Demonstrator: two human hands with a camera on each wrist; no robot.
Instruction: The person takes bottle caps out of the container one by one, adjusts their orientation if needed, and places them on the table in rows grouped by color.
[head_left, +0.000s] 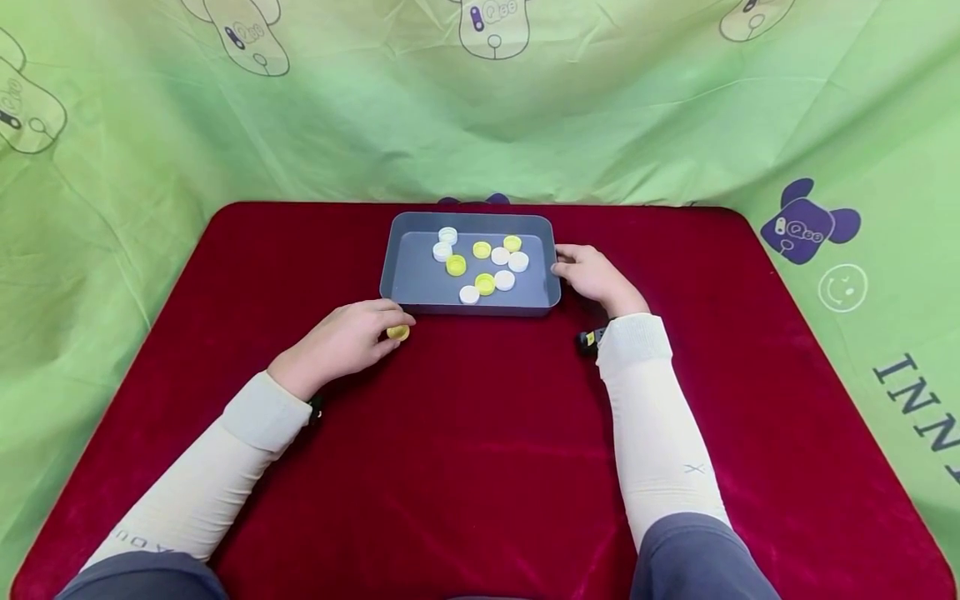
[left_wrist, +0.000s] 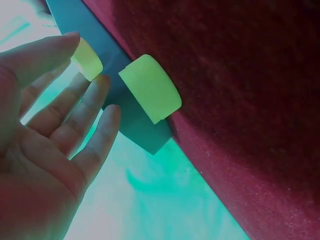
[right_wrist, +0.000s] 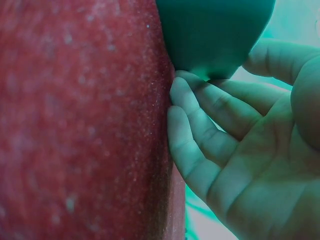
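Close to the front left corner of the grey tray (head_left: pixel 480 309), my left hand (head_left: pixel 348 340) pinches a yellow bottle cap (head_left: pixel 397 332) between thumb and fingertips. A second yellow bottle cap (left_wrist: pixel 150 89) sits on the red cloth near the tray wall in the left wrist view; the head view does not show it apart, likely under the hand. My right hand (head_left: pixel 596 275) holds the tray's right side, thumb at the rim and fingers low against the outer wall. Several yellow caps (head_left: pixel 455 265) and white caps (head_left: pixel 505 280) lie spread inside the tray.
A red cloth (head_left: pixel 465 450) covers the table under the tray and both arms. Green printed fabric (head_left: pixel 375 117) hangs behind and at both sides. A small black device (head_left: pixel 589 340) is at the right wrist.
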